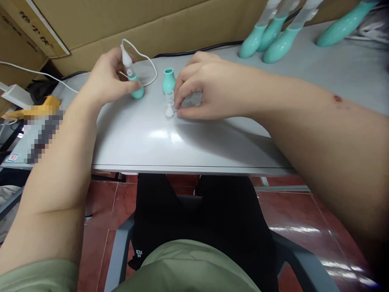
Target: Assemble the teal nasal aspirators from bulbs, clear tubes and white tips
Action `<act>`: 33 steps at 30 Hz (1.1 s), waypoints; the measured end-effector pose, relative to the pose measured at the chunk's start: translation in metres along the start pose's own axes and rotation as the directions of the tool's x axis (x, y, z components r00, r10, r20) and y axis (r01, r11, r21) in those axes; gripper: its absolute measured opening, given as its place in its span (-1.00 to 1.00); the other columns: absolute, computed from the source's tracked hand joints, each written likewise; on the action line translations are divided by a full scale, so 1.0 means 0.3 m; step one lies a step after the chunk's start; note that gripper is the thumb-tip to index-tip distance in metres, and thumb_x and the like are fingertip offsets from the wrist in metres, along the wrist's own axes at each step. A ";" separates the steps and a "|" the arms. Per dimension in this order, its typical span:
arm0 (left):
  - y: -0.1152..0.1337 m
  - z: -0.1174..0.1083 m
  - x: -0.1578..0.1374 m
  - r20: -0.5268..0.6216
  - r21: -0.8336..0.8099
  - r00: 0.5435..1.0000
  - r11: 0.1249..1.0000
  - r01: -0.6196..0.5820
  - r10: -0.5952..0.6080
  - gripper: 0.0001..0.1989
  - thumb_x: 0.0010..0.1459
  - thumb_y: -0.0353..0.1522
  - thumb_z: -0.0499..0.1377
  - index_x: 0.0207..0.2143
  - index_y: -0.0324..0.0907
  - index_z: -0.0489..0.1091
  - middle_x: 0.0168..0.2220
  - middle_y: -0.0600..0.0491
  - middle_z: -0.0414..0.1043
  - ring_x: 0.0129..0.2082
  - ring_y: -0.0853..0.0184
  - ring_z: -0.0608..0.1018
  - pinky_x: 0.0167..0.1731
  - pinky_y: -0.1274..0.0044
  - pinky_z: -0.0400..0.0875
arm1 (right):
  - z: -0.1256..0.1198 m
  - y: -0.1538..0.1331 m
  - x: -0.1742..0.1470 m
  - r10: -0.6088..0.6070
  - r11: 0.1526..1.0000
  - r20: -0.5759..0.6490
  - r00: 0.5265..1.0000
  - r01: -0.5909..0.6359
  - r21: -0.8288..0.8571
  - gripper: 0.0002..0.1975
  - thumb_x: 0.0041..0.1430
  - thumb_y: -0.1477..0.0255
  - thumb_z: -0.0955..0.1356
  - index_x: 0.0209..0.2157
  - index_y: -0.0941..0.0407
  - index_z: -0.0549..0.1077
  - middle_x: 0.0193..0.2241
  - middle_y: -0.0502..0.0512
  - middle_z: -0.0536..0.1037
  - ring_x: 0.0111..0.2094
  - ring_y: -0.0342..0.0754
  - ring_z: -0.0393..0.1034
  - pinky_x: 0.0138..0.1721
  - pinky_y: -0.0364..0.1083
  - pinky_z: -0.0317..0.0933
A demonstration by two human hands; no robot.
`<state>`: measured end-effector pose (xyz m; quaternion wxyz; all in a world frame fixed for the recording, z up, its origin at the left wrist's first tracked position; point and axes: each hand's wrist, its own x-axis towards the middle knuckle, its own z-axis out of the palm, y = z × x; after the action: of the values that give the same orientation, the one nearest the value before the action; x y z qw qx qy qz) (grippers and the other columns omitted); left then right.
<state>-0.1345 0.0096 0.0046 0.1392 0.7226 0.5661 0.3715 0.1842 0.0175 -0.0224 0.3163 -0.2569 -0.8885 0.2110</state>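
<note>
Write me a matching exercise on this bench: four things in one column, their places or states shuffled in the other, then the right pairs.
Column one
1. Left hand
2. Right hand
3. Open-topped teal bulb
4. Black cable

Column two
A. Runs along the foot of the cardboard
B. Thumb tip right by the small clear parts
C. Stands upright on the table, between the hands
D. Grasps a teal-and-white piece

Right pairs: 1-D, 2-B, 3-C, 4-A
</note>
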 end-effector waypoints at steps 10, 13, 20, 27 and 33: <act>0.016 -0.033 -0.021 -0.133 0.047 0.953 0.962 -0.268 0.272 0.32 0.00 0.03 0.72 0.72 0.11 0.25 0.83 0.04 0.27 0.43 -0.06 0.59 0.27 0.11 0.61 | -0.022 -0.005 -0.061 -0.162 0.984 0.077 0.984 0.167 -0.068 -0.77 0.13 0.41 0.79 -0.37 -0.14 0.81 -0.28 0.13 0.78 0.28 0.41 0.59 0.40 0.34 0.63; 0.063 -0.011 -0.028 -0.247 0.229 0.897 0.922 -0.313 0.366 0.16 0.30 0.10 0.58 0.80 0.12 0.23 0.80 0.19 0.34 0.57 -0.03 0.54 0.43 0.19 0.65 | -0.012 0.001 -0.053 -0.106 0.994 0.055 0.993 0.107 -0.027 -0.74 0.09 0.38 0.82 -0.42 -0.14 0.79 -0.31 0.15 0.75 0.30 0.42 0.57 0.46 0.36 0.58; 0.293 0.136 -0.104 -0.014 0.211 0.956 0.935 -0.285 0.294 -0.13 0.41 0.21 0.60 0.62 0.22 0.56 0.33 0.00 0.74 0.51 -0.12 0.63 0.24 0.21 0.81 | -0.015 0.012 -0.070 -0.045 0.998 0.032 0.998 0.043 0.044 -0.78 0.07 0.21 0.82 -0.37 -0.21 0.82 -0.20 0.17 0.73 0.34 0.44 0.48 0.49 0.40 0.51; 0.264 0.093 -0.146 0.138 0.028 0.940 0.947 -0.320 0.313 -0.43 0.22 0.20 0.69 0.13 0.16 0.80 -0.14 -0.07 0.70 -0.01 -0.06 0.76 -0.08 0.19 0.75 | -0.012 0.038 -0.085 -0.149 0.973 0.066 0.987 0.158 -0.165 -0.93 0.26 0.31 0.70 -0.24 -0.20 0.90 -0.26 0.14 0.62 0.27 0.37 0.50 0.39 0.29 0.52; 0.219 0.067 -0.135 0.361 -0.058 0.824 0.893 -0.447 0.436 -0.64 0.21 0.07 0.67 -0.11 0.11 0.85 -0.30 0.05 0.62 -0.42 0.23 0.55 -0.34 0.28 0.54 | -0.050 -0.022 -0.089 -0.115 0.944 0.218 0.969 0.176 -0.281 -0.81 0.55 0.38 0.55 -0.15 -0.08 0.92 -0.19 0.19 0.65 0.26 0.32 0.48 0.35 0.21 0.42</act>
<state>-0.0769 -0.0444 0.0165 0.1416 0.8920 0.3529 0.2445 0.2099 -0.0001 -0.0204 0.1985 -0.2126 -0.9538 0.0752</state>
